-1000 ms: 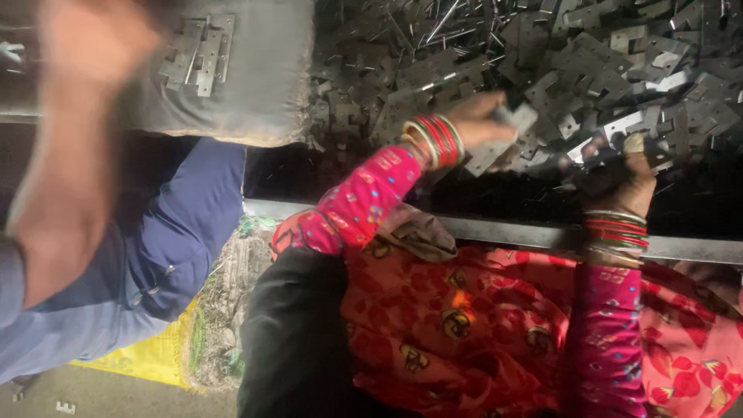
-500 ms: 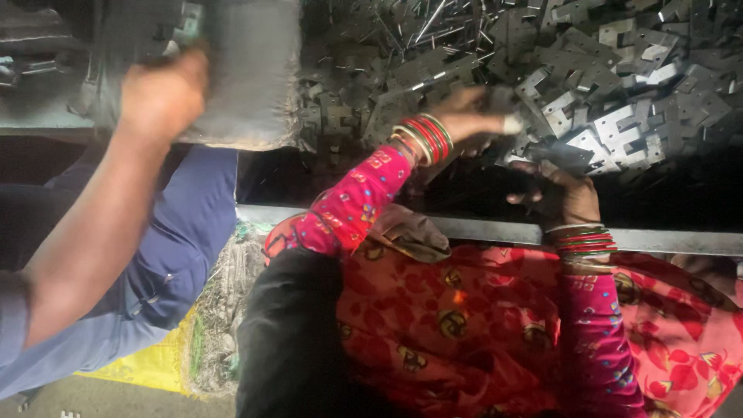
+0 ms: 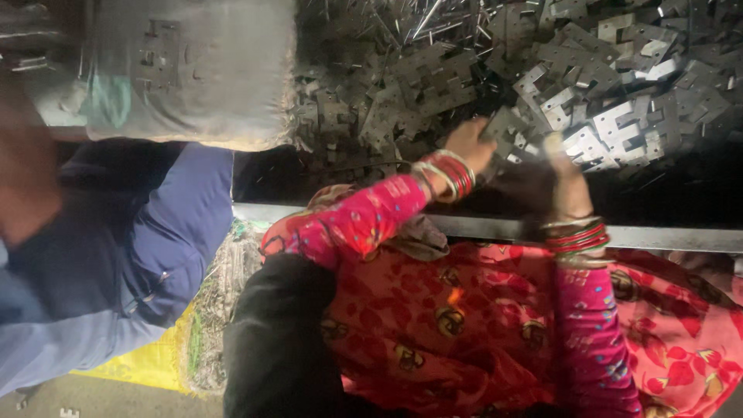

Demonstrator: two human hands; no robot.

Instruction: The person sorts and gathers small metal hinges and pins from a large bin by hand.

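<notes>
A heap of flat notched metal plates covers the dark surface from its far edge down toward the near metal rim. A grey sack with a few plates on it sits at the surface's left end, above a co-worker's blue sleeve.

The left hand, bangles at the wrist, rests at the near edge of the heap, its grip pressed onto a dark plate just beyond the fingertips; whether it pinches the plate I cannot tell. The right hand lies just beside it, fingers reaching up to the bright plates at its tip; its grip is in shadow and I cannot tell its state.

Half a second ago the co-worker's hand gripped the sack's top; now that arm is a blur at the left edge, off the sack. The two hands have drawn closer together.
</notes>
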